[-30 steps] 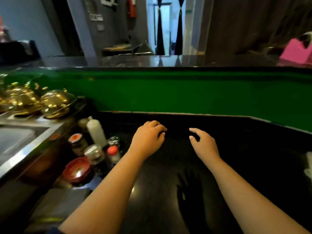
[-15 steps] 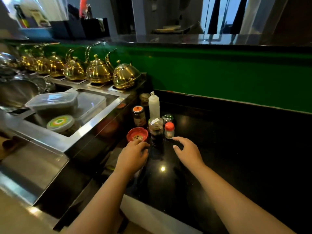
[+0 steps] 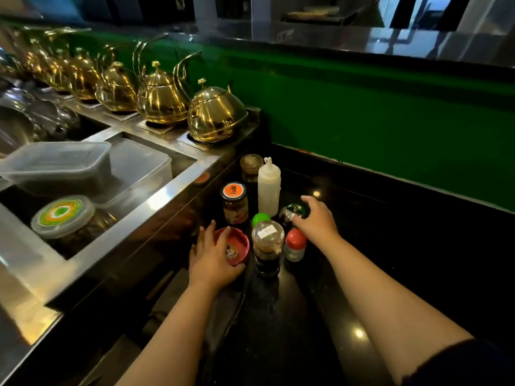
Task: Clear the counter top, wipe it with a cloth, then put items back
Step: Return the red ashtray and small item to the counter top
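Several condiment items stand at the left end of the black counter top (image 3: 376,246). My left hand (image 3: 213,260) grips the near rim of a red bowl (image 3: 239,246). My right hand (image 3: 317,221) curls over a green-topped jar (image 3: 295,210). Between them stand a dark sauce bottle (image 3: 267,246), a red-capped shaker (image 3: 296,245) and a green cap (image 3: 261,218). Behind are an orange-lidded jar (image 3: 234,200), a white squeeze bottle (image 3: 269,188) and a brown-lidded jar (image 3: 250,165).
A steel unit on the left holds plastic containers (image 3: 69,168) and a round tub (image 3: 62,215) in its well. Several brass kettles (image 3: 214,115) line its back edge. A green wall (image 3: 390,121) backs the counter.
Both hands have gone forward to the condiments: the left now grips the red bowl, the right has passed the shaker and closed over the green-topped jar. The view has swung left and down.
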`<state>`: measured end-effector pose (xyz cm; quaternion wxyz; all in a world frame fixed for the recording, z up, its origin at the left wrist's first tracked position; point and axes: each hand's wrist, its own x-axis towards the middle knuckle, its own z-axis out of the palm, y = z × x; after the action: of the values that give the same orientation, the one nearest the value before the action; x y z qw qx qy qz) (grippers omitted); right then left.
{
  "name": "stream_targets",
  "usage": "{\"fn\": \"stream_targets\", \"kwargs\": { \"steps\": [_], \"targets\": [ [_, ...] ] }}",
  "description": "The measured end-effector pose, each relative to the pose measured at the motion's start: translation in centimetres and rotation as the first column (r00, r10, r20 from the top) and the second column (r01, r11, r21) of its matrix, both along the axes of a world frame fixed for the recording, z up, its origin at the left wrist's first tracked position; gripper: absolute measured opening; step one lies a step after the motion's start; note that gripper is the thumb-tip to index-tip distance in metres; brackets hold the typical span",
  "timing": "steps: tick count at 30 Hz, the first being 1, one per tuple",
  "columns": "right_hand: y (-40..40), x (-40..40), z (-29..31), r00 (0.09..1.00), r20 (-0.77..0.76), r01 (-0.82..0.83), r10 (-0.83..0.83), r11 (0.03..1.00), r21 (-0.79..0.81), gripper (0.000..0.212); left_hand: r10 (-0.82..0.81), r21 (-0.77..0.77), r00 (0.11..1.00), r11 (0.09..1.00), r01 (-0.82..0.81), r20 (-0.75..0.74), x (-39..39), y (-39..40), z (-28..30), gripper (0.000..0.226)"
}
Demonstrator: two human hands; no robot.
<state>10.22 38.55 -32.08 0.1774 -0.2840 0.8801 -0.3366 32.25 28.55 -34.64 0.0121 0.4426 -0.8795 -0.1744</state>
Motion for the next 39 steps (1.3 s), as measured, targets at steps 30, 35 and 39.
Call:
{"fn": "stream_targets", "kwargs": {
  "steps": [30,35,39],
  "targets": [
    [9.8,1.6,2.1,0.985,-0.151,0.091,-0.086,0.995,0.029,0.083,-0.003,0.071,0.98,0.997,0.018,-0.198,5.5,4.3,2.8,0.104],
    [16.1,6.8,3.1,0.965,-0.163,0.201,-0.207,0.978,-0.055,0.082,-0.147,0.085,0.971,0.983,0.165,-0.189,8.8,9.0,4.2,0.103],
    [21.3,10.6,4.0,0.946,-0.141,0.279,-0.292,0.955,-0.102,0.078,-0.29,0.067,0.942,0.95,0.305,-0.172,9.7,12.5,4.8,0.103]
  ]
}}
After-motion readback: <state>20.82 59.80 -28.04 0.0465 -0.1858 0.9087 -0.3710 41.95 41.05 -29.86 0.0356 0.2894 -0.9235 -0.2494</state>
